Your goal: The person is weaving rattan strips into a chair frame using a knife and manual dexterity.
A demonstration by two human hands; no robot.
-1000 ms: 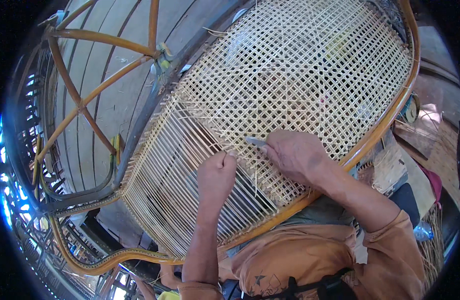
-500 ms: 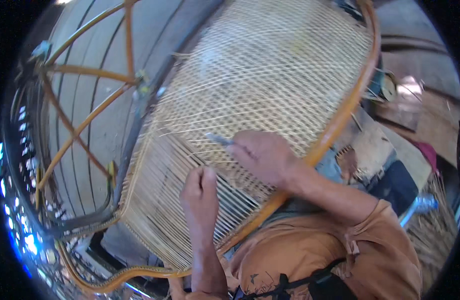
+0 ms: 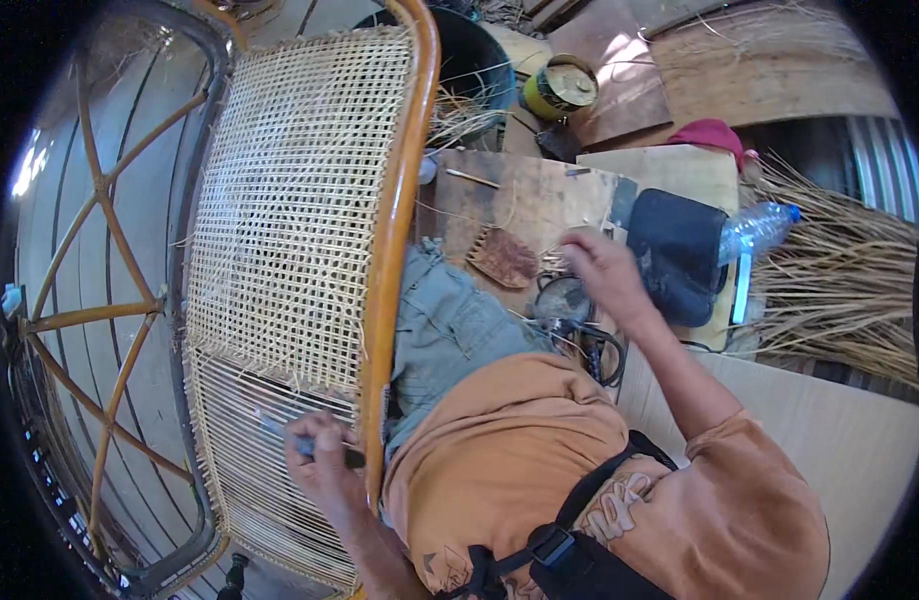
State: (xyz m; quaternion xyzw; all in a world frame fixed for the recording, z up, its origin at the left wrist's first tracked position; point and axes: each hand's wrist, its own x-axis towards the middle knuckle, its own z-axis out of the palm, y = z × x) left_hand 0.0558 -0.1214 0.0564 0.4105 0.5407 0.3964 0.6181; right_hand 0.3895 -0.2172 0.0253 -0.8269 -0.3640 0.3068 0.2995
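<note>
A woven cane panel (image 3: 290,160) in a bent rattan frame (image 3: 388,260) stands at my left, with bare parallel strands (image 3: 280,510) below the weave. My left hand (image 3: 328,465) is closed on a small knife (image 3: 302,443), its dark handle in the fist and its pale, blurred blade pointing left over those strands. To the right, my right hand (image 3: 608,275) hangs above a wooden board (image 3: 500,200), fingers loosely bent and apart, with nothing visible in them. Nearest to it are a brown toothed comb-like piece (image 3: 507,258) and a round dark metal object (image 3: 563,298).
Behind the board stand a dark bucket (image 3: 480,65) of cane scraps and a yellow-green tin (image 3: 560,88). A black pouch (image 3: 677,255), a clear plastic bottle (image 3: 755,232), a magenta cloth (image 3: 710,138) and loose cane strips (image 3: 830,290) lie at right. Another rattan frame (image 3: 105,290) is at far left.
The view has swung to the right. The knife, in my right hand before, is now in my left. My right hand has left the cane panel and moved over the board.
</note>
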